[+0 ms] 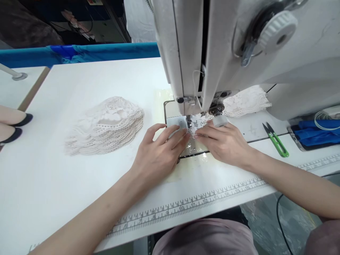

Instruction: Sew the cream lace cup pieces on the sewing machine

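A white lace piece [198,121] lies under the presser foot [189,121] of a large white sewing machine [225,46]. My left hand [162,148] is left of the foot, thumb and forefinger closed at the lace's near edge, its other fingers bent over the metal plate. From the right, my right hand [225,143] pinches the same lace just in front of the foot, the fingertips of both hands close together. Part of the lace is hidden behind my fingers. More white lace [247,101] spreads on the machine bed behind my right hand.
A pile of stacked lace pieces [106,127] sits to the left. Green thread snips [276,140] and a tray with blue cloth [318,132] are at the right. A printed ruler [186,207] runs along the table's front edge. Two dark-strapped, skin-toned objects [12,124] show at far left.
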A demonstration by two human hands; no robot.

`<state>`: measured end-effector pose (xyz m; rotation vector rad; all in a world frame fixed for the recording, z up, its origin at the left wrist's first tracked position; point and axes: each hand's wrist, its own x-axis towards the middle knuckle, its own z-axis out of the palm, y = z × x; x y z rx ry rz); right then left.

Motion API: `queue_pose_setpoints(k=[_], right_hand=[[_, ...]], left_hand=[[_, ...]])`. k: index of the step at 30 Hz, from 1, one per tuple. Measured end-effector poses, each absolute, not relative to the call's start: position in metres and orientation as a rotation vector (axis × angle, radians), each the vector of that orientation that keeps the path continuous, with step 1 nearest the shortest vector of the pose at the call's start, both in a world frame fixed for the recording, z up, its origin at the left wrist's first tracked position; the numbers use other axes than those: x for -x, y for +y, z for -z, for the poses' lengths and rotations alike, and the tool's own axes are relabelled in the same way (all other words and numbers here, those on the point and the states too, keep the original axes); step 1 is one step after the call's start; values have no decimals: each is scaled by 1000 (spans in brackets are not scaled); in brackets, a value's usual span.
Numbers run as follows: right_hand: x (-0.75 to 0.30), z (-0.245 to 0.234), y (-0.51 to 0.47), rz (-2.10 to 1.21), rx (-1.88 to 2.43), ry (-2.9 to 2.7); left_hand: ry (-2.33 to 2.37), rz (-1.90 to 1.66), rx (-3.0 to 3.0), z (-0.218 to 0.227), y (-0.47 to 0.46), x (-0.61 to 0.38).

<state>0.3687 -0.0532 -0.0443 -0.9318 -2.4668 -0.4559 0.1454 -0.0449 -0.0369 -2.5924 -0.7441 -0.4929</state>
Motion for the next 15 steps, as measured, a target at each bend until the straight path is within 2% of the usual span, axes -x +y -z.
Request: queue_pose_setpoints(k=[15], right_hand=[[-368, 46, -49, 486, 945, -2464]], left_hand=[[-833, 495, 2578, 40, -39, -146]])
